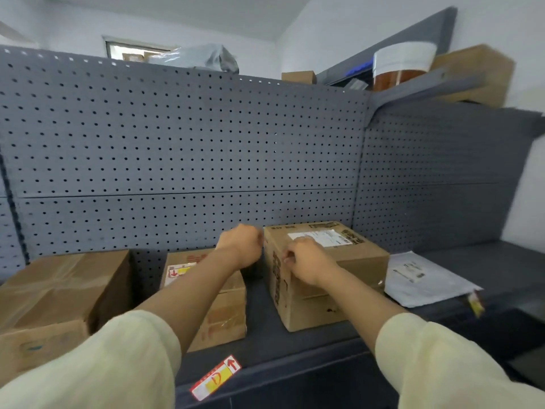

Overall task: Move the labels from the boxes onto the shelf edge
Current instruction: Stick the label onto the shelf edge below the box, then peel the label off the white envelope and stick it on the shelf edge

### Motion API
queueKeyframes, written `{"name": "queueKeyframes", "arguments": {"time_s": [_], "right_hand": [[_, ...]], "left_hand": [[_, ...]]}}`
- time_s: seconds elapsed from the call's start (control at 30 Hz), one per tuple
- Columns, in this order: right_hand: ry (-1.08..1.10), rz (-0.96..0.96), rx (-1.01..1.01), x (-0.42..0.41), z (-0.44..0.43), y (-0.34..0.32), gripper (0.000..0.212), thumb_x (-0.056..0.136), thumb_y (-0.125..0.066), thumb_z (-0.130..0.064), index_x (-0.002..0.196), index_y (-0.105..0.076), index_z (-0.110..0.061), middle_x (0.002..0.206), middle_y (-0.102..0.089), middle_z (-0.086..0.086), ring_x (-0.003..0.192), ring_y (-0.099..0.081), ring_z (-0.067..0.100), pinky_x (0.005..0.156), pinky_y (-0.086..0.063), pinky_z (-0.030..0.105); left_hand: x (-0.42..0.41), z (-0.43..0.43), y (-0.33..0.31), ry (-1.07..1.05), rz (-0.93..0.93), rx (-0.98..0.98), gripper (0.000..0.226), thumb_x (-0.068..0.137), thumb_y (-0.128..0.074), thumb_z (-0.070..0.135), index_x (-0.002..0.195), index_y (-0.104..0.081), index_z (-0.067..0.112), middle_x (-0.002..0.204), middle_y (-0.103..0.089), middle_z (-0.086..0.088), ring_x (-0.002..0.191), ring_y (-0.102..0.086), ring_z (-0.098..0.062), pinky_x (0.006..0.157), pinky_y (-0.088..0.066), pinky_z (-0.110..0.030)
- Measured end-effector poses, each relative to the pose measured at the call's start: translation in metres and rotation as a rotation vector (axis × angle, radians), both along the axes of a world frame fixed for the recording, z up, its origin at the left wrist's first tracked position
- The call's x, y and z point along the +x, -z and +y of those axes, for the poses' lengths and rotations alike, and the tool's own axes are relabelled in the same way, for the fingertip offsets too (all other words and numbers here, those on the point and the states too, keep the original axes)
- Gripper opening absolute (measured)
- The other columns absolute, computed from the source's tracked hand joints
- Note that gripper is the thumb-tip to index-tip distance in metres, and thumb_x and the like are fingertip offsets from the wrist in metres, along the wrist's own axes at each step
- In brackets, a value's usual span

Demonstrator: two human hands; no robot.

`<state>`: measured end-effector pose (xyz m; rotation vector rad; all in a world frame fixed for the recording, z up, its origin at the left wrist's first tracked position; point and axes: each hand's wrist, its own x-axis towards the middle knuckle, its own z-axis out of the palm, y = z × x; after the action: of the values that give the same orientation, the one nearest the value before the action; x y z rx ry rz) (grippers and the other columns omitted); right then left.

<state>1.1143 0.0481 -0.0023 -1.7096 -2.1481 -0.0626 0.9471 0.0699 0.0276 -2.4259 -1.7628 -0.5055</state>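
White label (pixel 320 238) lies flat on top of box (pixel 324 302), long axis running rightward from R hand (pixel 306 262) fingertips. These curl at its near-left corner; can't tell if they pinch it. L hand (pixel 240 245) sits at box's left side, fingers hidden. Box closed, contents unseen. Red-yellow label (pixel 215 377) sits diagonal on shelf edge (pixel 309 370), below both hands. Grey pegboard (pixel 177 143) behind.

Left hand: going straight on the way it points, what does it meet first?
Probably the pegboard back panel, just left of the tall box. The left hand points away from the camera alongside that box's left face. Its fingers are hidden, so it may already touch the box.
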Motion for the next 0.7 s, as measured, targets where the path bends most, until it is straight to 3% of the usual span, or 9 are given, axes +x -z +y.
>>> {"name": "queueKeyframes", "arguments": {"time_s": [0.13,0.33,0.47,0.7], "right_hand": [[0.099,0.03,0.053,0.07,-0.01,-0.001,0.021,0.095,-0.049,-0.016,0.107,-0.065,-0.015,0.115,-0.057,0.008,0.113,-0.048,0.025,0.095,-0.047,0.04],[0.251,-0.002,0.087,0.188,-0.024,-0.001,0.027,0.095,-0.046,-0.018,0.114,-0.064,-0.01,0.114,-0.06,0.012,0.112,-0.047,0.031,0.091,-0.047,0.041],[0.344,-0.02,0.032,0.269,-0.034,0.012,0.025,0.096,-0.05,-0.02,0.116,-0.063,-0.013,0.122,-0.059,0.01,0.118,-0.045,0.029,0.096,-0.045,0.038],[0.5,-0.041,-0.131,0.38,-0.05,0.035,0.03,0.094,-0.051,-0.024,0.123,-0.058,-0.019,0.13,-0.053,0.008,0.123,-0.044,0.027,0.101,-0.042,0.037]], "left_hand": [[0.074,0.003,-0.002,0.15,-0.071,0.014,0.032,0.091,-0.047,0.013,0.116,-0.063,0.025,0.12,-0.065,-0.003,0.104,-0.063,-0.025,0.084,-0.053,-0.037],[0.201,0.001,-0.006,0.353,-0.085,0.071,0.032,0.091,-0.047,0.011,0.116,-0.063,0.021,0.12,-0.065,-0.004,0.104,-0.062,-0.025,0.08,-0.052,-0.036],[0.287,-0.001,0.008,0.447,0.015,0.007,0.028,0.093,-0.047,0.013,0.116,-0.062,0.02,0.124,-0.062,-0.005,0.108,-0.06,-0.025,0.086,-0.052,-0.037],[0.389,-0.007,0.034,0.431,0.183,-0.112,0.036,0.094,-0.048,0.012,0.128,-0.057,0.019,0.13,-0.058,-0.007,0.115,-0.058,-0.027,0.091,-0.049,-0.037]]}}
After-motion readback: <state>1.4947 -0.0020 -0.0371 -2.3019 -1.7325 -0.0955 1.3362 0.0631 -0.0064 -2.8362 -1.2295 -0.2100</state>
